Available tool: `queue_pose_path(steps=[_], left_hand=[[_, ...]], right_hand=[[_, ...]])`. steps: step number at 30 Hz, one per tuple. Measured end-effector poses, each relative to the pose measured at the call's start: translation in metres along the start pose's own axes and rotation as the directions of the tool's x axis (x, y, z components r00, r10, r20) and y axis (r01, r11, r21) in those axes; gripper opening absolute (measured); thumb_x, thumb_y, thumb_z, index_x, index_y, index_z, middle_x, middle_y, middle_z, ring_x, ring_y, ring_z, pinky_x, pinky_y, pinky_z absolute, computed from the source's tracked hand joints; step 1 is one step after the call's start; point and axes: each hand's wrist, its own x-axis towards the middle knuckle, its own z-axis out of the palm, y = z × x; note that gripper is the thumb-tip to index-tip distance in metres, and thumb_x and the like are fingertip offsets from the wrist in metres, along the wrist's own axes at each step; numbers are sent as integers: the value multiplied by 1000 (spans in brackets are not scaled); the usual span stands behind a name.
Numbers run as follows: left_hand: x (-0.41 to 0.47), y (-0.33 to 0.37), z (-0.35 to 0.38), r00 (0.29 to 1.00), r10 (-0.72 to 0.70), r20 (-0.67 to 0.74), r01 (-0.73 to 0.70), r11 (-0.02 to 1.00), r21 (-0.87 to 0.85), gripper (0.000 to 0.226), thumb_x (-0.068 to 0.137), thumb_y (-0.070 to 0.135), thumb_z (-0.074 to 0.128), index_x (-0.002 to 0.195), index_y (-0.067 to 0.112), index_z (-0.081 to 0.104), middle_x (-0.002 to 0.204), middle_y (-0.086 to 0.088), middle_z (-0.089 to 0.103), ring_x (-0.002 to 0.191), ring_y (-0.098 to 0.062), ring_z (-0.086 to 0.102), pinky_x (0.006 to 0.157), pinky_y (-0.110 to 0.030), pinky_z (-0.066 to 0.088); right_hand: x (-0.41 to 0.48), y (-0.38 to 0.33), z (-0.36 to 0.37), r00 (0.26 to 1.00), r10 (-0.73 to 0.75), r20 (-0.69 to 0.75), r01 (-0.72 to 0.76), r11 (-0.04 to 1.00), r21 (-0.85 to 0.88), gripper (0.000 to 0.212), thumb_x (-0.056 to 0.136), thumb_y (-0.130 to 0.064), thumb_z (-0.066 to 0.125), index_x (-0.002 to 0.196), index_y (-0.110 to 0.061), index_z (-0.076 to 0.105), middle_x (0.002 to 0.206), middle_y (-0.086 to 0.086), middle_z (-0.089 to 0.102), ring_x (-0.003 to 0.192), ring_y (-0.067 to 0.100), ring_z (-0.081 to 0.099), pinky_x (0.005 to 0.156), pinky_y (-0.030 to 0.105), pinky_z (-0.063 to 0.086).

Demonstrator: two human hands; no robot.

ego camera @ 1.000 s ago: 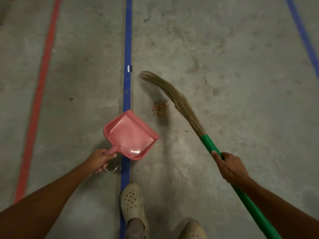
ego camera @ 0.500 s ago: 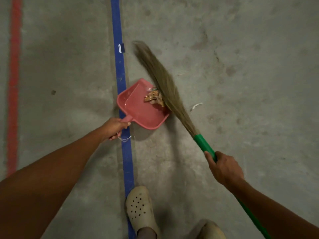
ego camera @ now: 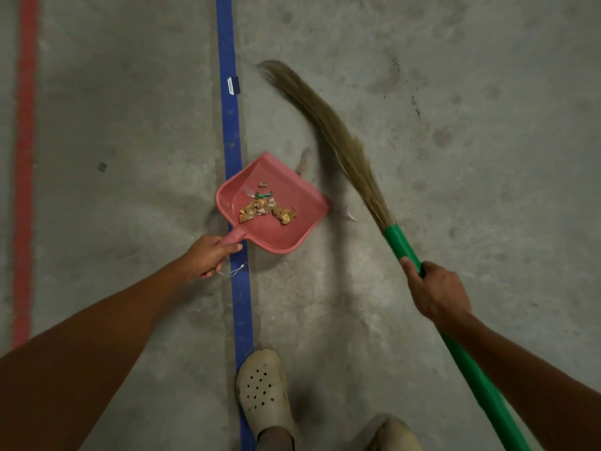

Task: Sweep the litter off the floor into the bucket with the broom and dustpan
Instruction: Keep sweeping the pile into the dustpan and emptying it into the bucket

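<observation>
The left hand (ego camera: pixel 208 258) grips the litter-filled pink dustpan (ego camera: pixel 286 232), the right hand (ego camera: pixel 437 292) wraps the broom (ego camera: pixel 403 245), bristles seemingly brushing concrete.

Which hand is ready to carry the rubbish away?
Probably the left hand: it grips the handle of the pink dustpan, where the litter lies. The right hand only holds the broom.
</observation>
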Motion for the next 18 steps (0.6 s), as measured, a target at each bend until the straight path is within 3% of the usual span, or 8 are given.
queue_pose_path(steps=[9, 13, 18], left_hand=[[-14, 1, -10, 1000, -22, 14, 22, 1000, -9, 28, 96, 34, 66, 91, 6, 63, 46, -5, 51, 33, -14, 38, 34, -20, 30], [-21, 6, -4, 1000, -28, 5, 28, 999, -16, 31, 96, 34, 66, 97, 3, 64, 46, -4, 52, 32, -13, 38, 35, -19, 30], [-30, -2, -3, 1000, -19, -7, 18, 998, -54, 30, 95, 33, 67, 98, 3, 64, 47, -6, 52, 31, -14, 38, 35, -18, 29]], right_hand=[[-18, -20, 17, 993, -72, 96, 85, 986, -142, 53, 100, -66, 31, 85, -21, 56, 71, 2, 60, 59, 16, 59, 49, 26, 46], [-39, -24, 16, 981, -148, 128, 160, 983, -90, 50, 99, -65, 34, 80, -23, 53, 68, 0, 60, 56, 14, 58, 47, 25, 44], [-48, -18, -3, 977, -206, 61, 208, 978, -21, 50, 98, -65, 35, 78, -23, 53, 63, 1, 58, 53, 16, 57, 51, 32, 50]])
